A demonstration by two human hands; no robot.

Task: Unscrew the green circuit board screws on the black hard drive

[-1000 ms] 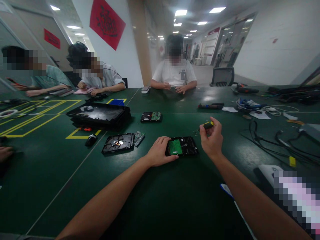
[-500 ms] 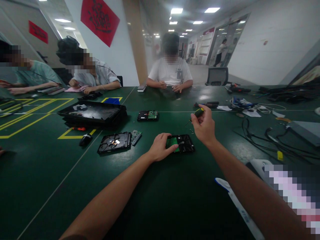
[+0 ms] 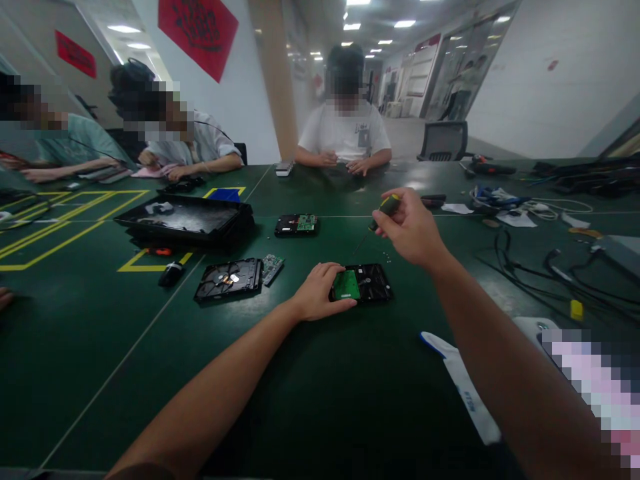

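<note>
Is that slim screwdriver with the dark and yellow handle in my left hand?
No, your right hand holds the screwdriver, while your left hand grips the black, rectangular hard drive.

Ceiling lights (image 3: 405, 24) glow above pale walls (image 3: 575, 100)

Screwdriver (image 3: 383, 213) in right hand (image 3: 413, 228) now farther left, tip nearer the green board (image 3: 349, 285)

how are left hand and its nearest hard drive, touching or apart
Touching: the head view shows the left hand clasping the hard drive by its left end.
</note>
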